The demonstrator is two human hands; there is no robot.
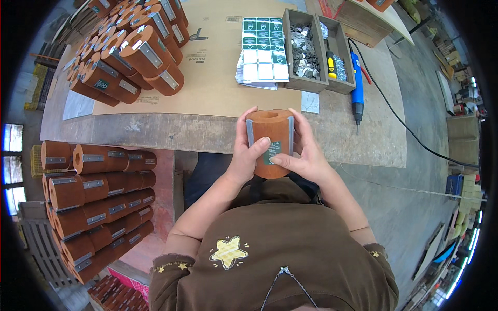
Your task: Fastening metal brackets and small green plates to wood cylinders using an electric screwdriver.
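Note:
I hold an orange-brown wooden cylinder (270, 132) with metal strips down its sides, upright in front of my chest at the table's near edge. My left hand (246, 153) grips its left side, thumb pressing a small green sticker (271, 153) on its front. My right hand (306, 150) wraps the right side, its thumb also on the sticker. A sheet of green and white stickers (263, 49) lies on the cardboard beyond the cylinder.
A pile of similar cylinders (129, 49) sits at the table's far left, and more are stacked on a pallet (96, 202) below left. Two wooden trays (316, 49) hold metal parts; a blue electric screwdriver (356, 83) with a black cable lies to their right.

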